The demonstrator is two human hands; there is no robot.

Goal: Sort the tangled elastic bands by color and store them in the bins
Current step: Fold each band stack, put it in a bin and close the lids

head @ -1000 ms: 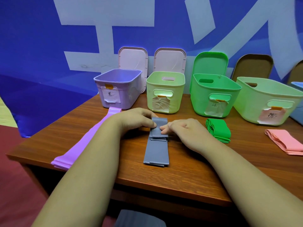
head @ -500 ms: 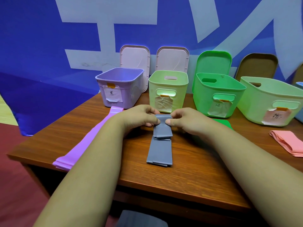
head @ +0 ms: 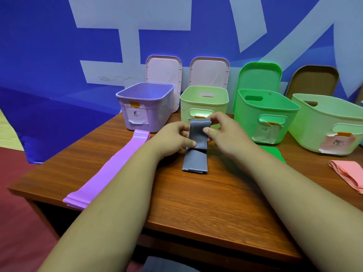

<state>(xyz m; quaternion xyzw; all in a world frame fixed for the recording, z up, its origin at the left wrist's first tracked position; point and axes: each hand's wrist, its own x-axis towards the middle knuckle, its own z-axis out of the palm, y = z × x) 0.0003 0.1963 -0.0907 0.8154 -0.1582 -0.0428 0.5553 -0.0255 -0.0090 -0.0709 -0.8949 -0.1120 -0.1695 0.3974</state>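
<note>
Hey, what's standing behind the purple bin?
A pale pink lid stands upright behind the purple bin, against the blue wall. The bin covers its lower part.

The table top showed a reddish wood grain, smooth, with a soft sheen. The grey elastic band was a matt, smooth, rubber-like sheet. The purple elastic band was of like material, smooth and faintly glossy. The pink elastic band and green elastic band appeared smooth and matt. The purple bin, pale green bin and green bin were smooth moulded plastic with a satin finish. The paper label was slightly wrinkled and held by orange tape.
</note>
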